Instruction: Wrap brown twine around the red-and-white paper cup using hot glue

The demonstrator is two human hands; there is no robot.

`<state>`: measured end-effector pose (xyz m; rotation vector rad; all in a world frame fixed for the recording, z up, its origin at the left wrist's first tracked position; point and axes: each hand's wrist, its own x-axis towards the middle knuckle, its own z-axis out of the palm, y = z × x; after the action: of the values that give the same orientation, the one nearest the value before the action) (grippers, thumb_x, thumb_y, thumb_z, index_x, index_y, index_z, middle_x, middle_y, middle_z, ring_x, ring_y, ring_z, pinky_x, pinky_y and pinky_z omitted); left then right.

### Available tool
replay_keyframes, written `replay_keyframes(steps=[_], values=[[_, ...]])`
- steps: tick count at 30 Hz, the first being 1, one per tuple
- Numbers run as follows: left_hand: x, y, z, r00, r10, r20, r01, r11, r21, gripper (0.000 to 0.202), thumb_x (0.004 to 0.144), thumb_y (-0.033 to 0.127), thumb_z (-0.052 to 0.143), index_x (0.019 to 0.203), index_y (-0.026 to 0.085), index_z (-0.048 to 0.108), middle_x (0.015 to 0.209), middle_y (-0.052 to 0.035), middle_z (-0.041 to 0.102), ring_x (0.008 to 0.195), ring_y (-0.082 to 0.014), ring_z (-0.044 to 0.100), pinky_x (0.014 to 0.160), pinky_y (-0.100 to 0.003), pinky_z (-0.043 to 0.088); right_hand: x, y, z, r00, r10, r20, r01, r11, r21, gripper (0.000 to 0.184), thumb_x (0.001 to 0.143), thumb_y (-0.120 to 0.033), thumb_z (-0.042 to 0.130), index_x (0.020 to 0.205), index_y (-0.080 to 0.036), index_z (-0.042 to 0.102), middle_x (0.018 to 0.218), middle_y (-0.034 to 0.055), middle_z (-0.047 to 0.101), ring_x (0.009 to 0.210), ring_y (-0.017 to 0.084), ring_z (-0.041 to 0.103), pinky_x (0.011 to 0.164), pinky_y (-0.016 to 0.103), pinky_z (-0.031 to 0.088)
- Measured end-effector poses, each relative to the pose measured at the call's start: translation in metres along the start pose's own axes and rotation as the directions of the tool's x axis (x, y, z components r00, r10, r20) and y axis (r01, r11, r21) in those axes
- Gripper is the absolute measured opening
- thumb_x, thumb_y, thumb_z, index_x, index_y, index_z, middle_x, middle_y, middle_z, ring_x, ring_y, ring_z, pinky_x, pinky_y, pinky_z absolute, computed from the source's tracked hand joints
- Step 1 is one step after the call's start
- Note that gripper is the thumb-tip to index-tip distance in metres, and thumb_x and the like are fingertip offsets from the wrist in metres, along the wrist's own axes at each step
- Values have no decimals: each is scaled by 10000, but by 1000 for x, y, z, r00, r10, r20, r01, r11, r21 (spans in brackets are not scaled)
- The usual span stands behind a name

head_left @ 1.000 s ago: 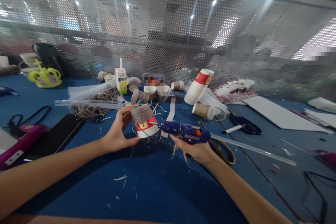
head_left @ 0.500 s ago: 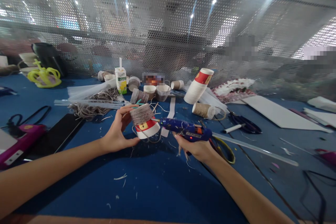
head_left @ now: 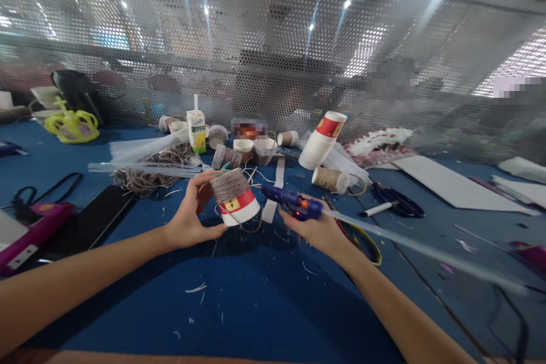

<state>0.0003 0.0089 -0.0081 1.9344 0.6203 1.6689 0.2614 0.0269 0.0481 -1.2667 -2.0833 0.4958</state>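
My left hand (head_left: 190, 215) is closed round an upturned red-and-white paper cup (head_left: 234, 198) whose upper part is wound with grey-brown twine. Loose twine ends hang under the cup. My right hand (head_left: 314, 228) grips a blue hot-glue gun (head_left: 293, 203) with an orange band. Its nozzle points left, a short way off the cup's right side. A long clear glue stick (head_left: 409, 244) trails from the back of the gun to the right. Both hands hover just above the blue table (head_left: 256, 296).
Behind the hands lie a heap of twine (head_left: 149, 173), a drink carton (head_left: 197, 129), several twine-wrapped cups, a tilted stack of paper cups (head_left: 321, 141), black scissors (head_left: 398, 202) and a white sheet (head_left: 456, 187). A pink glue gun (head_left: 32, 233) and a black slab lie left. A perforated metal screen closes the back.
My right hand has lifted the glue gun up and a little away from the cup, so the trailing glue stick now swings lower to the right. The left hand and cup barely moved.
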Motion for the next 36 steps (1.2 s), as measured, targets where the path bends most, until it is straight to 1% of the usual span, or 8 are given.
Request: replay_keyframes(steps=[2,5,11,13,16,20,25,36], values=[[-1,0,-1,999,-39,6,39,999,18,739,666,218,756,1279,272,348,1334,-122,392,1316,-303,423,1112,-518,365,3,6,-2,999,4,-35,-11,975,-224,278,716,-393,662,656,-228,447,607,1,532,527,178,540,482,294,395],[-2,1,-2,995,-104,5,103,991,91,764,662,212,745,1305,264,337,1314,-119,399,1302,-307,426,1127,-538,337,6,20,-9,996,16,-84,-63,801,-596,398,677,-513,699,782,-199,479,804,98,581,644,265,604,512,335,423],[0,7,-4,989,-149,-20,147,934,326,778,655,185,704,1348,255,357,1325,-123,387,1263,-324,429,1066,-562,410,9,32,-23,983,-114,-143,-9,751,-661,527,681,-538,722,946,-128,523,938,206,584,958,441,577,797,577,464],[2,9,-4,985,-169,-18,163,910,381,791,652,179,696,1361,254,354,1320,-123,395,1258,-332,431,1052,-577,418,6,17,-24,967,-173,-185,40,825,-563,502,710,-444,713,1050,-127,523,1060,213,574,1071,442,527,896,624,413],[3,13,-4,979,-205,2,183,878,441,810,655,188,696,1379,264,342,1337,-121,393,1260,-339,432,1042,-584,425,-6,-13,-18,965,-259,-48,252,961,-116,398,824,-282,589,1196,-203,471,1228,148,550,1083,296,555,892,473,496],[5,15,-5,983,-175,45,132,864,486,794,665,242,714,1373,258,354,1300,-118,419,1246,-331,438,1042,-574,428,-25,-37,2,909,-333,252,202,879,432,167,879,-183,489,1033,-234,448,1321,111,539,651,92,597,655,302,555],[6,14,-5,986,-152,68,105,883,457,759,685,304,718,1356,247,368,1261,-119,421,1211,-318,449,1025,-563,441,-30,-37,16,839,-306,450,66,879,473,161,852,-156,522,977,-220,443,1355,133,530,498,28,526,469,214,467],[2,13,-6,984,-173,43,145,919,367,796,639,262,740,1348,270,378,1286,-114,409,1207,-316,454,1002,-541,469,-19,-28,11,951,-98,292,-93,813,575,107,859,-278,549,823,-198,487,1270,135,618,374,2,456,405,208,482]])
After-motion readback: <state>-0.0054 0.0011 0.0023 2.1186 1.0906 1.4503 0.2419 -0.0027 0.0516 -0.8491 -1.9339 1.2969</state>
